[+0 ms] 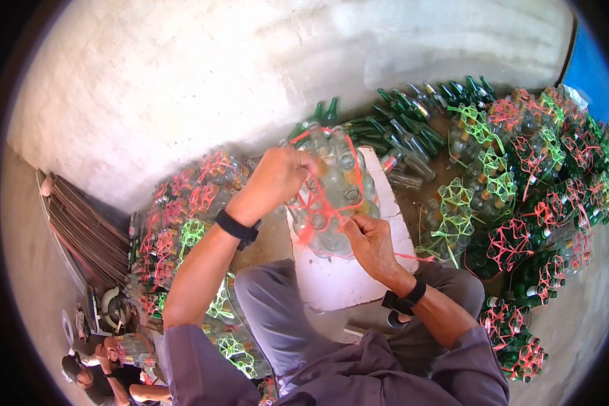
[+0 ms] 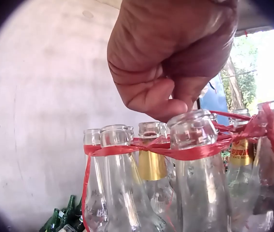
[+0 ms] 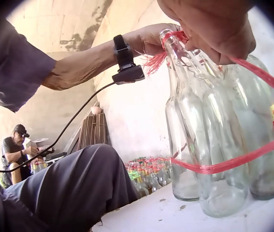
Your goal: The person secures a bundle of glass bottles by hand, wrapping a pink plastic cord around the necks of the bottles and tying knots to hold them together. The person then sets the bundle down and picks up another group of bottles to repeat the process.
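Observation:
Several clear glass bottles [image 1: 333,177] stand upright in a bundle on a white board [image 1: 386,271]. A red plastic strap [image 3: 214,168] circles them low down, and more red strap [image 2: 200,152] winds round their necks. Over the left side of the bundle, my left hand [image 1: 281,177] is curled with thumb and finger together at the strap among the necks; its fingertips are partly hidden behind a bottle mouth [image 2: 191,121]. At the bundle's near right side my right hand [image 1: 375,249] pinches the red strap, a length of which runs out from its fingers.
Tied bottle bundles [image 1: 514,176] crowd the floor on the right, and more bundles [image 1: 183,203] stand on the left. Loose green bottles [image 1: 413,128] lie by the wall [image 1: 250,68]. Brown rods [image 1: 88,223] lean at the left. Another person [image 3: 16,150] sits farther back.

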A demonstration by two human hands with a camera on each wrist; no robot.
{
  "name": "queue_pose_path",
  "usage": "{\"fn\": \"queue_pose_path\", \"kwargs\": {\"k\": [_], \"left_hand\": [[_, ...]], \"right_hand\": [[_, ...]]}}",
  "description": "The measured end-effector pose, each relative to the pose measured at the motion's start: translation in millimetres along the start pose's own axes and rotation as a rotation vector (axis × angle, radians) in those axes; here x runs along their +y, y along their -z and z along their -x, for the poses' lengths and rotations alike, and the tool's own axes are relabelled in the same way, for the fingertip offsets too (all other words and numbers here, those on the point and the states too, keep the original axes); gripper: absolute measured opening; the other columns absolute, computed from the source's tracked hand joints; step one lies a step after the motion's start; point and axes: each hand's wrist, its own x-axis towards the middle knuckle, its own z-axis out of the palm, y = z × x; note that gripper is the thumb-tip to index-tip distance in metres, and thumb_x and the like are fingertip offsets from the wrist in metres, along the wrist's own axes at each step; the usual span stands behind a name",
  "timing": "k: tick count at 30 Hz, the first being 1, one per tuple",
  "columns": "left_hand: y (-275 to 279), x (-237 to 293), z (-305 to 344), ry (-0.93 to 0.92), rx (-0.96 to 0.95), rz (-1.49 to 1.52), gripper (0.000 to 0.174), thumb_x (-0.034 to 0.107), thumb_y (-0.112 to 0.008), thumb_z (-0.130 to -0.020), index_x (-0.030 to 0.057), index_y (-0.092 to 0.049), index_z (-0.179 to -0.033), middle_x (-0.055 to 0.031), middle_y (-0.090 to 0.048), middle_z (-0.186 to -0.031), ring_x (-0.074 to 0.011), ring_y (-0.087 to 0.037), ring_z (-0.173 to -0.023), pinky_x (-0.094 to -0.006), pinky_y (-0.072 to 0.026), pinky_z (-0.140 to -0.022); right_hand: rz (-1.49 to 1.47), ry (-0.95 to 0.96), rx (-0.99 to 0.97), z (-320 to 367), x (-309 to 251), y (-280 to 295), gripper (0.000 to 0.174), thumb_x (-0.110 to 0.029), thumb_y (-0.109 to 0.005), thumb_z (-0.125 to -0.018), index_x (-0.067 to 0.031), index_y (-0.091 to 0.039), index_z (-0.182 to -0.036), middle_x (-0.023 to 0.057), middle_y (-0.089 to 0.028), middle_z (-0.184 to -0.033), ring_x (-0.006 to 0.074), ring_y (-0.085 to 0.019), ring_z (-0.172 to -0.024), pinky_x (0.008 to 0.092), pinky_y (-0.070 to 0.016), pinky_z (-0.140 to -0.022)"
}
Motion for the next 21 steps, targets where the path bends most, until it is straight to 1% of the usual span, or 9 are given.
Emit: {"fn": "queue_pose_path", "kwargs": {"k": [3, 5, 6, 8, 12, 14, 18, 20, 21], "left_hand": [[-4, -2, -5, 0.050, 0.006, 0.004, 0.015, -0.004, -0.062, -0.084, -0.0016, -0.073, -0.094, -0.0096, -0.069, -0.074, -0.0112, -0.061, -0.064, -0.0288, -0.0496, -0.061], [-11, -13, -9, -0.114, 0.071, 0.010, 0.014, -0.003, -0.063, -0.085, -0.0010, -0.074, -0.094, -0.0088, -0.067, -0.070, -0.0100, -0.059, -0.057, -0.0290, -0.0480, -0.054], [-10, -9, -10, -0.113, 0.072, 0.009, 0.014, -0.003, -0.063, -0.085, -0.0010, -0.074, -0.094, -0.0088, -0.067, -0.070, -0.0100, -0.059, -0.057, -0.0290, -0.0480, -0.054], [-9, 0, -10, 0.066, -0.007, 0.077, 0.013, -0.001, -0.063, -0.086, -0.0010, -0.074, -0.093, -0.0074, -0.065, -0.067, -0.0103, -0.058, -0.049, -0.0292, -0.0459, -0.049], [-9, -2, -15, 0.138, -0.068, 0.067, 0.013, 0.001, -0.063, -0.088, -0.0011, -0.075, -0.091, -0.0056, -0.064, -0.065, -0.0116, -0.057, -0.044, -0.0290, -0.0456, -0.046], [-6, 4, -17, 0.284, -0.154, 0.107, 0.014, 0.001, -0.061, -0.089, -0.0007, -0.075, -0.092, -0.0040, -0.064, -0.064, -0.0124, -0.057, -0.044, -0.0284, -0.0463, -0.046], [-11, -4, -18, 0.305, -0.170, 0.138, 0.015, -0.002, -0.060, -0.088, -0.0014, -0.074, -0.091, -0.0050, -0.066, -0.068, -0.0118, -0.058, -0.045, -0.0280, -0.0469, -0.046], [-17, -15, -16, 0.203, -0.133, 0.174, 0.016, -0.004, -0.058, -0.087, -0.0031, -0.073, -0.091, -0.0061, -0.067, -0.072, -0.0115, -0.057, -0.046, -0.0276, -0.0475, -0.047], [-16, -13, -16, 0.203, -0.134, 0.173, 0.016, -0.004, -0.058, -0.087, -0.0031, -0.073, -0.091, -0.0061, -0.067, -0.072, -0.0115, -0.057, -0.046, -0.0276, -0.0475, -0.047]], "right_hand": [[-0.016, -0.037, 0.020, -1, -2, 0, 0.032, -0.019, -0.061, -0.101, 0.0038, -0.064, -0.079, -0.0054, -0.039, -0.059, 0.0035, -0.036, -0.059, 0.0283, -0.0315, -0.051], [-0.014, -0.033, 0.026, -1, -6, -1, 0.033, -0.019, -0.061, -0.101, 0.0039, -0.063, -0.077, -0.0054, -0.039, -0.058, 0.0034, -0.036, -0.059, 0.0282, -0.0314, -0.051], [-0.013, -0.028, 0.034, -1, -7, -1, 0.034, -0.018, -0.061, -0.101, 0.0040, -0.062, -0.075, -0.0054, -0.039, -0.058, 0.0033, -0.035, -0.058, 0.0282, -0.0312, -0.051], [-0.012, -0.020, 0.026, -1, -4, -1, 0.034, -0.018, -0.061, -0.101, 0.0039, -0.062, -0.074, -0.0055, -0.039, -0.058, 0.0032, -0.035, -0.059, 0.0281, -0.0312, -0.051], [-0.011, -0.002, -0.005, 1, 1, -3, 0.034, -0.016, -0.061, -0.100, 0.0038, -0.060, -0.072, -0.0052, -0.039, -0.059, 0.0029, -0.036, -0.060, 0.0280, -0.0311, -0.051], [-0.007, -0.011, -0.005, 2, -4, -2, 0.034, -0.016, -0.061, -0.099, 0.0039, -0.060, -0.072, -0.0051, -0.041, -0.058, 0.0027, -0.036, -0.060, 0.0279, -0.0310, -0.051], [0.009, -0.060, 0.006, 0, -14, 9, 0.031, -0.015, -0.062, -0.096, 0.0035, -0.064, -0.070, -0.0055, -0.046, -0.058, 0.0023, -0.038, -0.059, 0.0266, -0.0306, -0.050], [-0.029, -0.084, 0.004, -3, -22, 17, 0.030, -0.016, -0.063, -0.094, 0.0026, -0.066, -0.070, -0.0059, -0.047, -0.059, 0.0023, -0.039, -0.058, 0.0259, -0.0305, -0.050], [-0.063, -0.110, 0.003, -5, -24, 20, 0.029, -0.016, -0.064, -0.093, 0.0017, -0.067, -0.070, -0.0064, -0.049, -0.059, 0.0024, -0.039, -0.057, 0.0253, -0.0305, -0.050]]}}
